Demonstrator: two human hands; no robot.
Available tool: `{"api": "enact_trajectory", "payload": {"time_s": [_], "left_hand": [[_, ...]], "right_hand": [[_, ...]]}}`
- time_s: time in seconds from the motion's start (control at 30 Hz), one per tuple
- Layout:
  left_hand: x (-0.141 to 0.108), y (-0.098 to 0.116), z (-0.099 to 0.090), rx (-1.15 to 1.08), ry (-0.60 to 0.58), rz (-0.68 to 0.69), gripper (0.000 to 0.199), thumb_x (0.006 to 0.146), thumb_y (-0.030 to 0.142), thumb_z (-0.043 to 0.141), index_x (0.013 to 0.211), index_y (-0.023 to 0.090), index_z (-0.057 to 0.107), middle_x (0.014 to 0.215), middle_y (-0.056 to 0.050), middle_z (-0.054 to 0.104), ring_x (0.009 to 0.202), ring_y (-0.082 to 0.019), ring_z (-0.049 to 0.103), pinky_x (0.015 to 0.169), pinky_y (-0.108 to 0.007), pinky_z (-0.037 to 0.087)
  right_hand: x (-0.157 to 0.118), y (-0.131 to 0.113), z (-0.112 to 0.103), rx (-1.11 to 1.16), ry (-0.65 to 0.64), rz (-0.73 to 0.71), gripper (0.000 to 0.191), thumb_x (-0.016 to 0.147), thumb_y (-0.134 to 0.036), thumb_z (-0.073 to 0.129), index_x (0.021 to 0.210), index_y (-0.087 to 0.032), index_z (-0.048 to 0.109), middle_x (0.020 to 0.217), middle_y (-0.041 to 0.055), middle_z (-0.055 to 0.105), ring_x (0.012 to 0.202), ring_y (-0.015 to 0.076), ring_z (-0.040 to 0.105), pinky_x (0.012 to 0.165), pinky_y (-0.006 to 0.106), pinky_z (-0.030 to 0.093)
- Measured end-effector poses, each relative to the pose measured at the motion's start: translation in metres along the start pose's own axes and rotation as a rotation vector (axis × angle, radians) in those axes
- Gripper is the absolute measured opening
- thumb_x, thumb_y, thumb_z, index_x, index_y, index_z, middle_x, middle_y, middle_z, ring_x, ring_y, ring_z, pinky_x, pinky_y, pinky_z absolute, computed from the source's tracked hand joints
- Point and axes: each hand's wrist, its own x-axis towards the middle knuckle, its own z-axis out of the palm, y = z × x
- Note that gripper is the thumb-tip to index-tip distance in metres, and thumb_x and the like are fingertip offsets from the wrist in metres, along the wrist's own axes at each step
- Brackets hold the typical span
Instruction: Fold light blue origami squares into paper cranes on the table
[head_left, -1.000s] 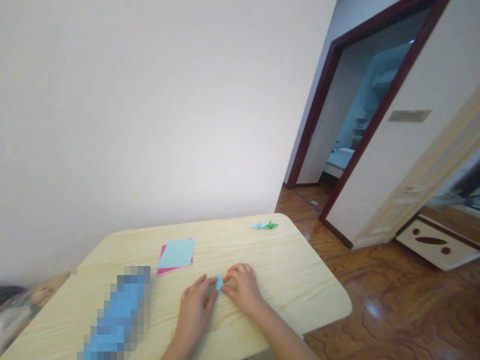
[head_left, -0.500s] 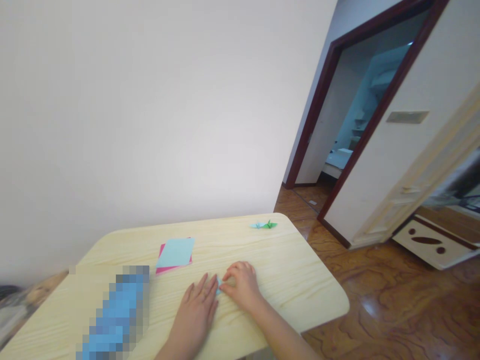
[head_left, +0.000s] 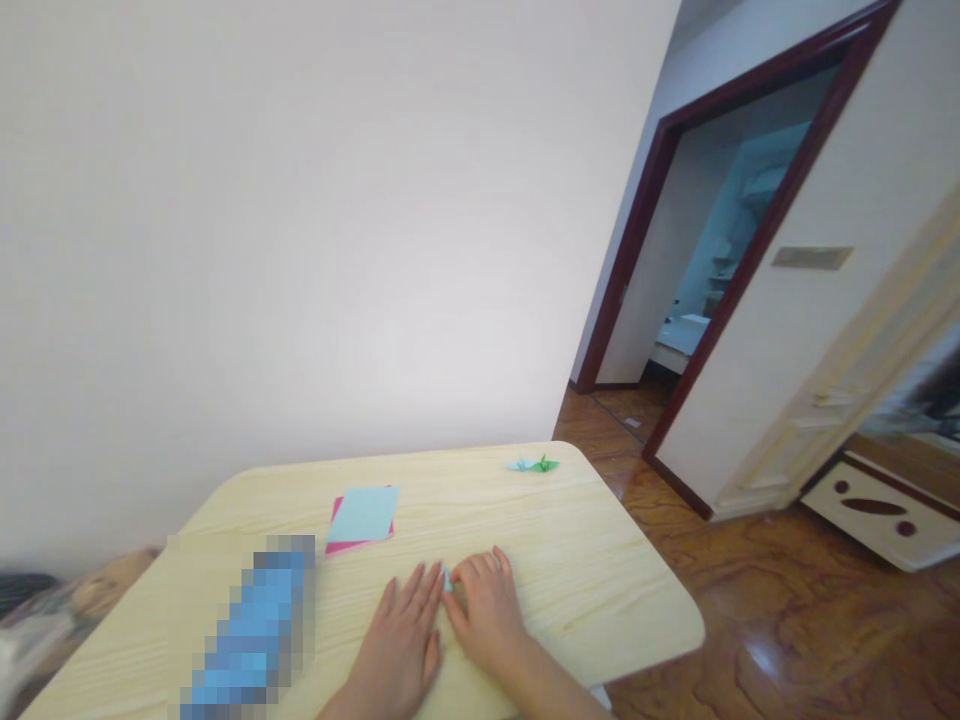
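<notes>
Folded blue paper is flanked on the bench by the left hand, fingers laid flat, and the right hand, fingers curled; whether it is pinched cannot be told. Open room is seen toward the bench's right edge.

Plain white wall, dark red doorframe, glossy brown wood floor

Just a sliver of pale blue paper showed, small and probably folded, down at the table, tucked between the left hand and the right hand, mostly covered!
</notes>
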Motion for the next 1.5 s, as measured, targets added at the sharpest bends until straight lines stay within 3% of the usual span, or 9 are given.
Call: {"api": "enact_trajectory", "payload": {"time_s": [0.23,0.4,0.5,0.63,0.87,1.07,1.13,1.23,1.5], "left_hand": [[-0.002,-0.015,0.028,-0.225,0.216,-0.139,0.071,0.061,-0.001,0.036,0.130,0.014,0.039,0.132,-0.008,0.049,0.123,-0.019,0.042,0.102,-0.042,0.033],[-0.003,-0.020,0.022,-0.361,0.425,-0.243,0.044,0.067,0.007,0.042,0.108,0.015,0.055,0.109,-0.010,0.063,0.105,-0.022,0.056,0.091,-0.038,0.044],[-0.006,-0.018,0.014,-0.332,0.401,-0.345,0.021,0.075,0.019,0.046,0.090,0.018,0.060,0.093,-0.008,0.065,0.092,-0.025,0.060,0.080,-0.040,0.045],[-0.004,-0.012,0.012,-0.270,0.387,-0.445,0.028,0.077,0.020,0.047,0.099,0.018,0.062,0.103,-0.012,0.063,0.099,-0.028,0.055,0.083,-0.043,0.039],[0.011,-0.011,0.019,-0.514,0.409,-0.451,0.029,0.072,0.018,0.046,0.091,0.024,0.068,0.098,-0.008,0.067,0.095,-0.028,0.059,0.081,-0.046,0.040],[0.009,-0.020,0.010,-0.694,0.503,-0.483,0.031,0.077,0.041,0.044,0.087,0.018,0.062,0.090,-0.010,0.069,0.088,-0.026,0.063,0.079,-0.041,0.047],[0.008,-0.017,0.003,-0.760,0.487,-0.467,0.031,0.078,0.045,0.044,0.076,0.020,0.061,0.077,-0.006,0.070,0.077,-0.024,0.066,0.069,-0.037,0.052],[0.009,-0.006,-0.009,-0.838,0.490,-0.436,0.027,0.075,0.045,0.050,0.082,0.022,0.063,0.083,-0.004,0.071,0.081,-0.023,0.066,0.071,-0.035,0.052],[0.010,0.006,-0.027,-0.935,0.558,-0.355,0.019,0.072,0.038,0.058,0.082,0.023,0.062,0.092,-0.005,0.071,0.089,-0.026,0.063,0.072,-0.039,0.051]], "right_hand": [[-0.002,-0.007,0.002,0.049,-0.002,0.027,0.014,0.068,-0.027,0.068,0.076,-0.022,0.058,0.080,-0.0004,0.061,0.086,0.0203,0.053,0.097,0.042,0.021],[0.004,-0.011,0.006,0.011,0.019,0.038,0.005,0.069,-0.018,0.063,0.071,-0.021,0.059,0.075,0.0001,0.061,0.083,0.0193,0.053,0.097,0.041,0.021],[0.007,-0.013,0.007,0.014,0.042,0.050,0.006,0.069,-0.022,0.064,0.069,-0.020,0.058,0.074,0.0008,0.060,0.082,0.0199,0.053,0.096,0.041,0.022],[0.012,-0.016,0.008,0.013,0.064,0.084,0.020,0.064,-0.034,0.069,0.070,-0.019,0.057,0.075,0.0026,0.060,0.082,0.0225,0.053,0.094,0.042,0.026],[0.022,-0.016,0.014,0.075,0.067,0.076,0.007,0.066,-0.015,0.062,0.068,-0.019,0.056,0.072,0.0026,0.061,0.080,0.0221,0.055,0.088,0.040,0.033],[0.028,-0.005,0.005,0.530,0.107,0.198,0.007,0.065,-0.012,0.058,0.070,-0.017,0.056,0.071,0.0041,0.063,0.073,0.0205,0.059,0.072,0.032,0.044],[0.027,-0.004,-0.002,0.729,0.094,0.194,0.006,0.067,-0.014,0.057,0.072,-0.016,0.057,0.073,0.0047,0.064,0.073,0.0195,0.061,0.072,0.031,0.046],[0.023,-0.008,-0.013,0.891,0.058,0.153,0.006,0.069,-0.017,0.059,0.075,-0.016,0.059,0.077,0.0055,0.067,0.076,0.0194,0.062,0.075,0.031,0.047],[0.014,-0.015,-0.034,0.767,0.097,0.036,0.012,0.071,-0.012,0.056,0.078,-0.018,0.063,0.080,0.0041,0.067,0.079,0.0188,0.062,0.076,0.030,0.047]]}}
